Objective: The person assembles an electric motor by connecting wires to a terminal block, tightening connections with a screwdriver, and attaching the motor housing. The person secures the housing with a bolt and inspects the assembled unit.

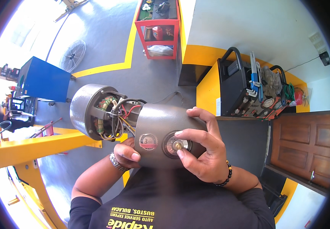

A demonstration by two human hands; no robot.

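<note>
A dark grey-brown motor cover (153,118) is held up before my chest, with a round badge on its side. Set in it is a round dial (167,152) with a short brass stem (178,146) at its centre. The thumb of my right hand (207,156) touches beside the stem; its index fingertip is at the dial's upper edge, and another finger rests on the cover. My left hand (128,153) holds the cover's lower left edge, its fingers mostly hidden. Left of the cover hangs the exposed electric motor (90,110), with copper windings and bundled wires (119,114) running towards the cover.
A yellow steel frame (39,149) stands close on the left, with a blue cabinet (44,80) beyond it. A wire fan guard (72,56) lies farther back. Ahead is a red tool cart (158,38); on the right stand a black machine (245,87) and a wooden door (302,149).
</note>
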